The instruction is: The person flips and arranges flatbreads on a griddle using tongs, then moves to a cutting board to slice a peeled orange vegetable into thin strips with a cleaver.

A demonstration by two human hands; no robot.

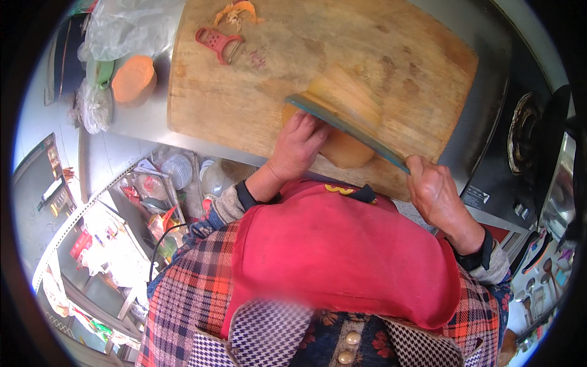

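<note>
My right hand [431, 188] grips the handle end of a kitchen knife [348, 132], its spine slanting across the cutting board. My left hand [298, 147] bends its fingers against the near side of the blade. Those fingers rest on a peeled orange piece [351, 151], which looks like pumpkin and lies flat on the wooden cutting board [257, 105]. Beyond the spine is a blurred, yellowish, streaked area [348, 94]; whether it is slices or the blade's face is unclear. The knife's cutting edge is hidden.
A red peeler [220, 43] and orange peelings [238, 11] lie at the board's far left. Left of the board stand a cut pumpkin piece [134, 80] and clear plastic bags [130, 27]. A stove burner [525, 133] is at right. Containers [176, 170] sit below the counter.
</note>
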